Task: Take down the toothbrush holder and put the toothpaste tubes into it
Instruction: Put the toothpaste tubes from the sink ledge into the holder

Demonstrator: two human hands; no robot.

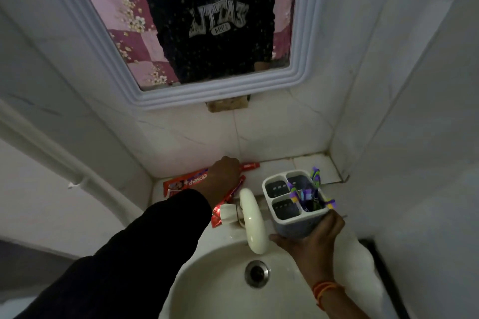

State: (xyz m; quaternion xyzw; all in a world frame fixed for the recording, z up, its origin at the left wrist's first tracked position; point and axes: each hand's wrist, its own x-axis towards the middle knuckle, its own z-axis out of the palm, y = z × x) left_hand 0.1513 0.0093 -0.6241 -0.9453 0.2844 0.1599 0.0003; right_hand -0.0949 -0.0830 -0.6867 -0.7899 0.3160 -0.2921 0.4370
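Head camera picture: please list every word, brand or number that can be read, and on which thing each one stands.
"CLOSEUP", upside down from this view: on the red toothpaste tube under the left hand.
Mirrored block letters and, below them, "1994" reversed: on the dark top reflected in the mirror; the word is not surely readable.
Second red tube: print too small to read.
Toothbrush holder: no text.

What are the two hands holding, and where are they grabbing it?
The right hand holds the toothbrush holder from below, by its base. The left hand is closed on a red toothpaste tube near its cap end, on the ledge.
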